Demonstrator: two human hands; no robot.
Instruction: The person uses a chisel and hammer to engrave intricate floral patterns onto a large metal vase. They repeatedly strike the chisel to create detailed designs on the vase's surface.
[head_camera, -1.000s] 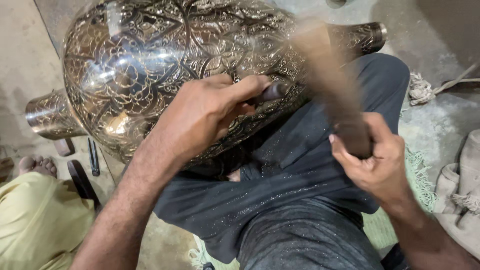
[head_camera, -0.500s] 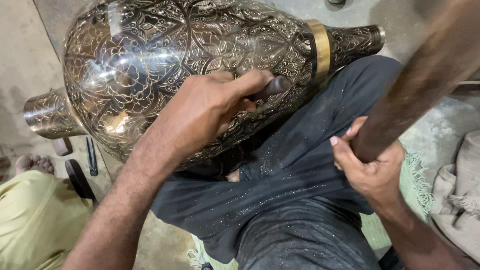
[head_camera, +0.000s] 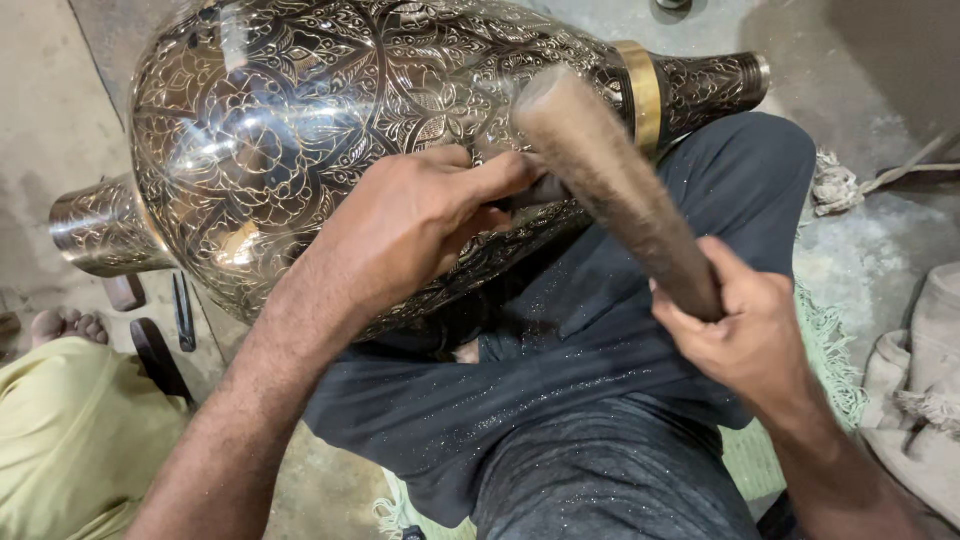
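Left hand (head_camera: 410, 225) fingers pinching chisel (head_camera: 535, 192) on engraved vase (head_camera: 300, 120), right hand (head_camera: 745, 330) gripping mallet (head_camera: 610, 180)

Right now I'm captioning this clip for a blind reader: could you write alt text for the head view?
A person's left hand presses a small tool against a large engraved metal vase lying across their lap, while the right hand swings a wooden mallet toward it. Dark trousers are flecked with metal dust.

Frayed rope (head_camera: 835, 185), cloth sack (head_camera: 925, 385)

Bare forearms, no sleeves; dark grey trousers (head_camera: 560, 400) — flecked with glittering dust
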